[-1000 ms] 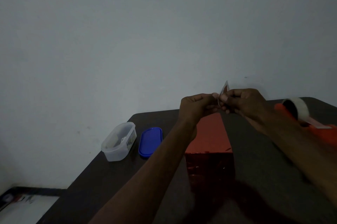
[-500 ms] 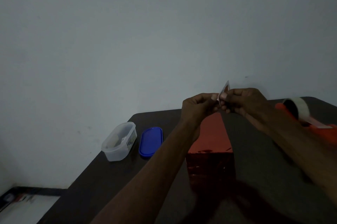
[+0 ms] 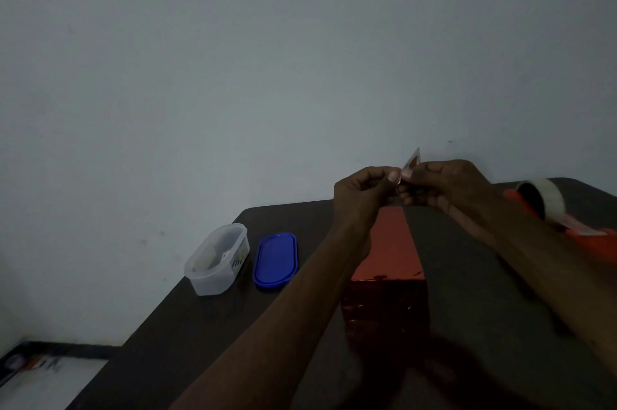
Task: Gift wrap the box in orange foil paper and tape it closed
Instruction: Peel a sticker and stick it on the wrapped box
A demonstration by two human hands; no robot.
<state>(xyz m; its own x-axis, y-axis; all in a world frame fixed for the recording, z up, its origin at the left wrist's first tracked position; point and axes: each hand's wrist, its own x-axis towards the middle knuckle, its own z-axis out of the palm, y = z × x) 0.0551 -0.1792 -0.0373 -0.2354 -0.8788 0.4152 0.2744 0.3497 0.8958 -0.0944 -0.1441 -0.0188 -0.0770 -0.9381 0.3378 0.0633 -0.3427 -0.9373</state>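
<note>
The box wrapped in shiny orange foil (image 3: 390,252) stands on the dark table (image 3: 207,319), stretching away from me. Above its far end my left hand (image 3: 362,190) and my right hand (image 3: 447,182) meet, and both pinch a small piece of clear tape (image 3: 411,162) that sticks up between the fingertips. An orange tape dispenser (image 3: 547,205) with a roll of clear tape lies to the right, partly behind my right forearm.
A clear plastic container (image 3: 218,257) and its blue lid (image 3: 275,261) lie side by side at the table's left. A pale wall rises behind the table. Something white with a dark rim (image 3: 40,376) lies on the floor at the lower left.
Both hands stay above the box's far end, still pinching the tape piece; my left hand has shifted slightly to the right. The box has not moved.
</note>
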